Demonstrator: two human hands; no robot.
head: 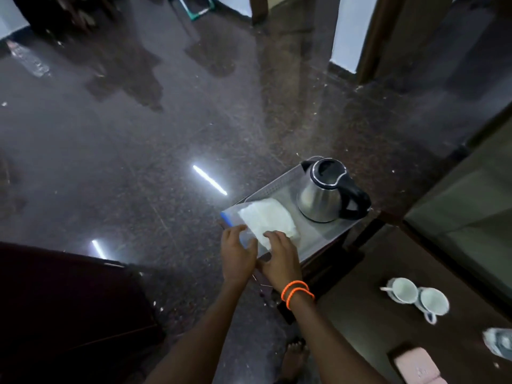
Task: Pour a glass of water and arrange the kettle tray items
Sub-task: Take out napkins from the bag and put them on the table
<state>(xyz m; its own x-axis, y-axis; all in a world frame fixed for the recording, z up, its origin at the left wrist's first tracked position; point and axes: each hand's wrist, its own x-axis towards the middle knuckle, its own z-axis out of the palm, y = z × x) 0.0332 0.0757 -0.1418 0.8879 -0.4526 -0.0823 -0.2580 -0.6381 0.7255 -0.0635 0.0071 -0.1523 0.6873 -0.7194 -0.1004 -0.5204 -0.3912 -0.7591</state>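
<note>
- A person's two bare hands meet at the near corner of a metal kettle tray (277,187) that sits on a small dark stand (329,261) above a polished, speckled stone floor (138,151).
- The left hand (237,254) has its fingers loosely spread and curved over the near end of a clear plastic pouch (267,221); the right hand (279,254), with orange bands (296,292) on the wrist, rests fingers-down on the same end. Whether either hand is actually pinching the plastic cannot be told.
- The pouch holds something white and soft-looking — folded or bunched inside — and shows a blue strip (225,218) along its left edge. It lies flat on the left half of the tray.
- A stainless steel kettle (321,195) with a black handle and rim stands upright on the far right part of the tray, apart from the pouch. Its lid is up and the dark mouth is open; what lies inside cannot be made out.
- On a dark wooden table (368,314) to the right, two white cups (421,296) stand side by side, touching — both appear empty, and a spoon handle juts from beside the left one.
- A pink object (417,368) and a blurred clear item (500,342) sit at the table's near edge.
- A clear plastic bottle (29,60) lies on the floor at far left.
</note>
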